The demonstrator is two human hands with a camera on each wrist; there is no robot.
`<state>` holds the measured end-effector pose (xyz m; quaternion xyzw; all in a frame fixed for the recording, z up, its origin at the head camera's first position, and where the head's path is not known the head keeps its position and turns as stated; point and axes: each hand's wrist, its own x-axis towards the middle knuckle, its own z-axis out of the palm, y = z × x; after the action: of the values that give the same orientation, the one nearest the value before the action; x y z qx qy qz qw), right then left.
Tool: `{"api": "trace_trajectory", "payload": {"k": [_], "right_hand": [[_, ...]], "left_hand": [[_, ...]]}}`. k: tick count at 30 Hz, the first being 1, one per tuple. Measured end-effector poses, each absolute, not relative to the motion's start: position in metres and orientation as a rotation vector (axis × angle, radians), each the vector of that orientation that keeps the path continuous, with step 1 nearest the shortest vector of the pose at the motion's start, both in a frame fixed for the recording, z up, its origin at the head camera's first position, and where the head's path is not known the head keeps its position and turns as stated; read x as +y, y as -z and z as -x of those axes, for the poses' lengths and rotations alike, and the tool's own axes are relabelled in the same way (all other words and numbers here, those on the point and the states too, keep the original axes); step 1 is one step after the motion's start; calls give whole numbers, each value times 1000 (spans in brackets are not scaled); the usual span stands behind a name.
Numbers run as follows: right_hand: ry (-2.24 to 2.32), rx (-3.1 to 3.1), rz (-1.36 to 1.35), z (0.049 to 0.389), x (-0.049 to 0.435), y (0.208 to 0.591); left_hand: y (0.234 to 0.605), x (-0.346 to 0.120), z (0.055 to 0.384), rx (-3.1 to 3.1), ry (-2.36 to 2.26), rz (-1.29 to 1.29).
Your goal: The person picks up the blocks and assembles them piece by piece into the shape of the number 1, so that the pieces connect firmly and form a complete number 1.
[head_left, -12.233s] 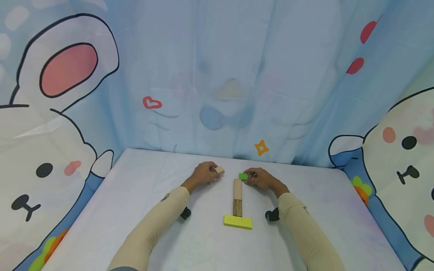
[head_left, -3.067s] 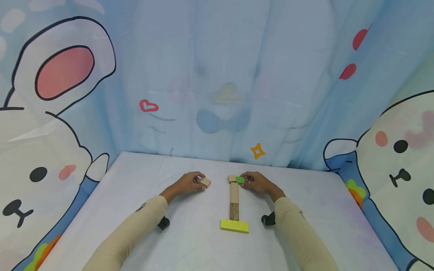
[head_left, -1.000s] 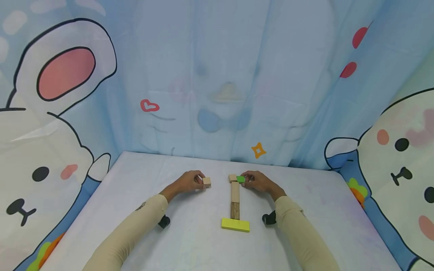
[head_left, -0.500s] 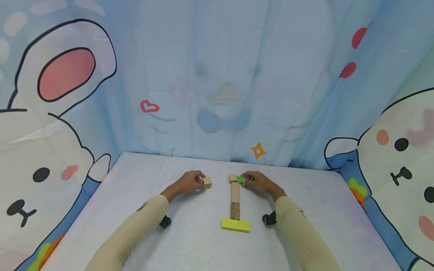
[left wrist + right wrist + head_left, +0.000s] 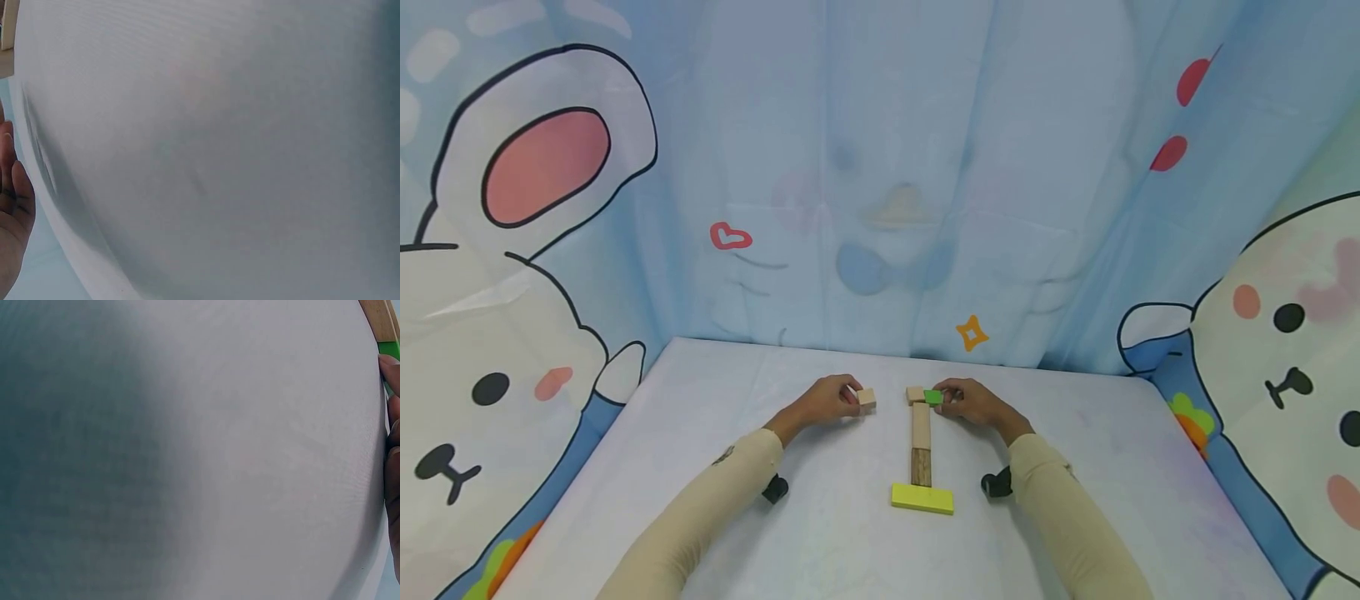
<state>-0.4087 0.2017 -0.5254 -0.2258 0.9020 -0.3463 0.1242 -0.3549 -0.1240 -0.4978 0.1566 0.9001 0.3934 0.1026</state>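
Observation:
In the head view my left hand [image 5: 831,397] pinches a small plain wooden block [image 5: 867,398] by its left side, a short gap away from the row of blocks. My right hand [image 5: 972,400] pinches the right end of a green block [image 5: 933,397], which sits against another small plain wooden block [image 5: 915,394]. Both lie across the far end of a long pale wooden block [image 5: 921,426]. A dark-grained wooden block [image 5: 921,467] follows it, and a yellow block [image 5: 922,498] lies crosswise at the near end. The right wrist view catches the green block [image 5: 389,349] under the fingertips.
All the blocks stand on a white-covered table [image 5: 835,533]. A blue cartoon-printed curtain [image 5: 760,150] hangs behind its far edge. Dark wrist cameras, left [image 5: 776,489] and right [image 5: 997,482], hang beneath the sleeves.
Since the oldest frame, a plain wooden block has come to lie left of the green one. Lately my left hand has moved slightly right with its block, while my right hand has stayed put.

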Motion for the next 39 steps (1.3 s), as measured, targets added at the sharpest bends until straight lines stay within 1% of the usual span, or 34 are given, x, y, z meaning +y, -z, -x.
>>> {"api": "trace_trajectory", "payload": {"k": [20, 39], "right_hand": [[1001, 2629, 645, 410, 201, 526], [1017, 2620, 636, 406, 200, 523]], "left_hand": [[493, -106, 359, 2636, -1161, -427], [499, -98, 361, 2640, -1167, -452]]}}
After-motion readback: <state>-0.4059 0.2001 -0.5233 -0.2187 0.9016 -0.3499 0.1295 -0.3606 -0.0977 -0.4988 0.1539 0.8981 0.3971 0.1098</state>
